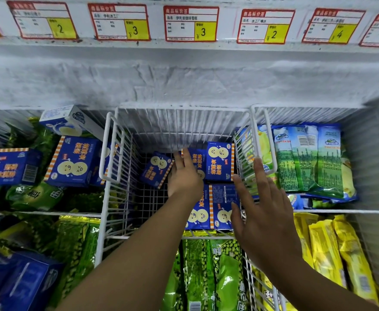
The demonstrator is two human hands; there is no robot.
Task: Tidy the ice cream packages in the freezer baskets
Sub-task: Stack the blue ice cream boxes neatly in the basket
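My left hand (183, 176) covers most of a blue box (196, 163) by the far wall of the middle basket (179, 117), so I can't tell whether my fingers touch it. My right hand (262, 212) hides the near box's (223, 205) right edge. The price tags' (190, 23) small print blurs, and the outermost tags are cut off.

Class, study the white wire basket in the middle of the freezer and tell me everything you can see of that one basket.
The white wire basket is a coated-wire grid with a looped handle on its left wall. It sits upright against the frosted back of the freezer, between neighbouring baskets. Its left half shows bare grid floor; blue boxes are lined up along its right side, and one blue box lies tilted near the middle. The left hand reaches into it onto the boxes; the right hand hovers open at its right wall.
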